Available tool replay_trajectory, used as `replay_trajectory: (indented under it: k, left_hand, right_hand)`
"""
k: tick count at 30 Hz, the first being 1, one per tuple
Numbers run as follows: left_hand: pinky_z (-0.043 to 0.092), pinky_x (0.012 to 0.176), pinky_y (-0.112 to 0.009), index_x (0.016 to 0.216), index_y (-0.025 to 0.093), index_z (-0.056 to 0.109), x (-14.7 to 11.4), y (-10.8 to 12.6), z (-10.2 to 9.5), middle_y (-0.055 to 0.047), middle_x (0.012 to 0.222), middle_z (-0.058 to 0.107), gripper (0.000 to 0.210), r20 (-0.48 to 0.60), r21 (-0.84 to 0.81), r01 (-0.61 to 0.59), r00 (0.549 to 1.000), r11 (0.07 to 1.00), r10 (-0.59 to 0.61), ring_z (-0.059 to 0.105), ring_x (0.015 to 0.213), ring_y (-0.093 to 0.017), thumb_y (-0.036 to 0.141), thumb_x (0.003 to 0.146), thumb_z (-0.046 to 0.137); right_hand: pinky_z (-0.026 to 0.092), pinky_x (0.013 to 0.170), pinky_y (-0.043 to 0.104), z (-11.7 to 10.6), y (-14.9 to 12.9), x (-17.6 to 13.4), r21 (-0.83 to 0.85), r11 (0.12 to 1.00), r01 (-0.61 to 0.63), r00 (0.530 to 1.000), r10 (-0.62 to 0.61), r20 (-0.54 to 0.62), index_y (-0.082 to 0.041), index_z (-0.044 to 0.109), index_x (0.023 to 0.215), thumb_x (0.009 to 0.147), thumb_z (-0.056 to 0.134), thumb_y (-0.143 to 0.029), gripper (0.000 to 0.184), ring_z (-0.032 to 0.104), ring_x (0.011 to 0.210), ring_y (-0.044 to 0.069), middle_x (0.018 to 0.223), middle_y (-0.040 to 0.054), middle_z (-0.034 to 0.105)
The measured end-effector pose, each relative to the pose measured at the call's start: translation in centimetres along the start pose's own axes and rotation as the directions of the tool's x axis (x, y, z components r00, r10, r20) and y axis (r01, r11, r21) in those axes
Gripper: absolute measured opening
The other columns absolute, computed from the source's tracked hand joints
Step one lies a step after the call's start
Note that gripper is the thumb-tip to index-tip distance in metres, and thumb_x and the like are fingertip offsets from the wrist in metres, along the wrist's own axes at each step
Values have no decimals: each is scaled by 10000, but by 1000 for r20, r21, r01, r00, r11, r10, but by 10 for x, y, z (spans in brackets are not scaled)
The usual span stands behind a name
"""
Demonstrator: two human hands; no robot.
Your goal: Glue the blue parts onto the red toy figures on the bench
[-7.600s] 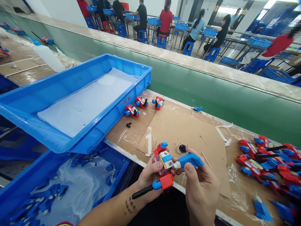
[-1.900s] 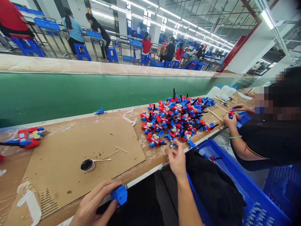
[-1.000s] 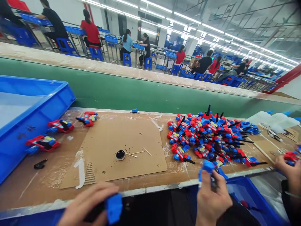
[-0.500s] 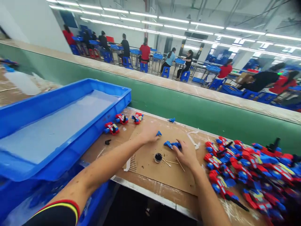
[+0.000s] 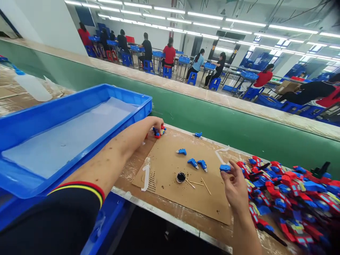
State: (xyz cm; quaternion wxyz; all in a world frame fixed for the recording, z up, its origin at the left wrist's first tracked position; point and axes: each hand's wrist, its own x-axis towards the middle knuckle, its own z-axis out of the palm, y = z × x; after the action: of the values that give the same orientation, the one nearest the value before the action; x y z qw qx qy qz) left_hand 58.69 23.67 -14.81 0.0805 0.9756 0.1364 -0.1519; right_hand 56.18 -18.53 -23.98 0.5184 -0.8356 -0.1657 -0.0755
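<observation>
At the far left corner of the cardboard, my left hand [image 5: 157, 123] has its fingers closed over a red and blue toy robot [image 5: 162, 131]; the fingertips are partly hidden. My right hand [image 5: 235, 184], raised over the cardboard's right side, pinches a small blue toy part [image 5: 225, 168] between thumb and fingers. Several similar blue parts with pale ends [image 5: 193, 163] lie on the cardboard sheet [image 5: 170, 198]. Near them stands a small pot of black liquid [image 5: 181, 177], with cotton swabs [image 5: 195, 182] beside it.
On the left is a large blue tray [image 5: 132, 118] with a pale lining. A heap of red and blue toy robots [image 5: 289, 191] covers the right of the table. A green conveyor belt [image 5: 212, 122] runs behind. Another blue part [image 5: 198, 134] lies by the far edge. People sit at distant workstations.
My left hand has moved left from the blue parts to the toy robot at the corner. My right hand has moved right and now holds a blue part; several lie uncovered on the cardboard.
</observation>
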Motion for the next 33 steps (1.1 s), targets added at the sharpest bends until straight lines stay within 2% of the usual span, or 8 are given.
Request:
replay_trajectory:
  k: [5, 8, 11, 14, 17, 20, 27, 33]
  left_hand:
    - [466, 929, -295, 996, 116, 654, -45, -1, -10, -96, 1066, 677, 294, -276, -41, -106, 957, 994, 91, 606, 1044, -236, 268, 753, 717]
    - [483, 953, -356, 1055, 119, 582, -122, 10, 8, -81, 1076, 622, 354, -637, -279, -317, 768, 907, 72, 598, 1043, -229, 379, 820, 629]
    - [563, 709, -318, 1058, 193, 507, -203, 38, 69, -32, 961, 624, 445, -603, -756, -556, 797, 345, -35, 651, 804, -180, 497, 793, 693]
    - [596, 681, -361, 994, 230, 489, -245, 69, 148, -39, 936, 623, 536, -419, -891, -375, 896, -256, 146, 689, 807, -226, 596, 725, 774]
    - [606, 703, -387, 1027, 257, 496, -247, 86, 206, -28, 935, 627, 562, -318, -802, -230, 946, -551, 67, 693, 767, -215, 580, 693, 812]
    - [597, 722, -350, 1071, 244, 568, -237, 83, 230, -26, 902, 660, 436, -226, -711, -212, 972, -670, -66, 686, 764, -186, 440, 762, 805]
    - [565, 620, -276, 1098, 205, 642, -232, 64, 241, -53, 893, 691, 345, -227, -610, -256, 963, -750, -144, 698, 727, -190, 294, 801, 793]
    - [584, 654, -283, 1082, 208, 653, -232, 64, 240, -40, 894, 682, 392, -173, -574, -230, 972, -786, -158, 694, 763, -183, 297, 750, 840]
  right_hand:
    - [533, 770, 297, 15, -37, -43, 518, 845, -130, 990, 80, 119, -245, 591, 1271, 788, 794, -415, 552, 624, 883, 178, 1003, 57, 637]
    - [544, 648, 274, 28, -47, -47, 621, 763, -179, 980, 82, 182, -244, 637, 1139, 724, 852, -432, 503, 612, 785, 163, 976, 50, 597]
    - [509, 550, 237, 38, -53, -47, 668, 724, -169, 976, 30, 215, -221, 658, 979, 766, 811, -500, 383, 577, 698, 127, 993, 53, 576]
    - [476, 493, 205, 42, -56, -48, 644, 755, -121, 970, -49, 240, -214, 641, 925, 825, 779, -442, 285, 564, 654, 109, 996, 56, 618]
    - [502, 496, 213, 42, -56, -47, 459, 888, 2, 967, -119, 226, -218, 637, 977, 826, 797, -340, 251, 628, 668, 140, 914, 53, 692]
    - [598, 710, 303, 40, -60, -38, 139, 957, 256, 896, -288, 337, -222, 668, 1106, 858, 769, -289, 276, 704, 841, 195, 986, 71, 733]
    - [555, 806, 313, 50, -74, -20, -130, 683, 719, 618, -542, 570, -215, 574, 1365, 965, 621, -238, 403, 680, 937, 193, 1072, 70, 697]
    - [527, 697, 280, 61, -66, -24, -171, 679, 714, 646, -544, 536, -173, 636, 1272, 953, 648, -280, 338, 642, 741, 154, 919, 45, 694]
